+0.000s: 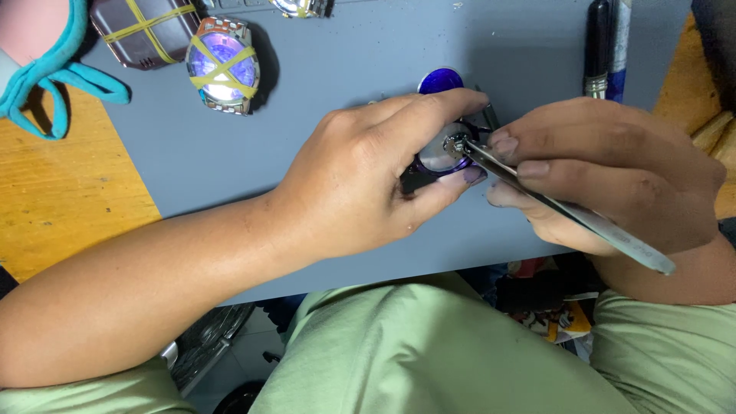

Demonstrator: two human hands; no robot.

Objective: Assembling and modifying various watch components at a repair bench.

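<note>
My left hand [368, 172] pinches a small round watch case [438, 156] between thumb and forefinger, pressing it down on the grey mat [337, 69]. My right hand [606, 169] grips steel tweezers [567, 211], whose tips rest on a small metal part at the case's top right edge. A round blue watch part [440, 80] lies flat on the mat just beyond my left forefinger. Most of the case is hidden under my fingers.
Two watches bound with yellow rubber bands, one purple-faced [222, 65] and one dark [146, 31], lie at the mat's far left. A teal strap [57, 77] lies on the wooden table. Pens [606, 46] lie at the far right. My green-clothed knees sit below the table edge.
</note>
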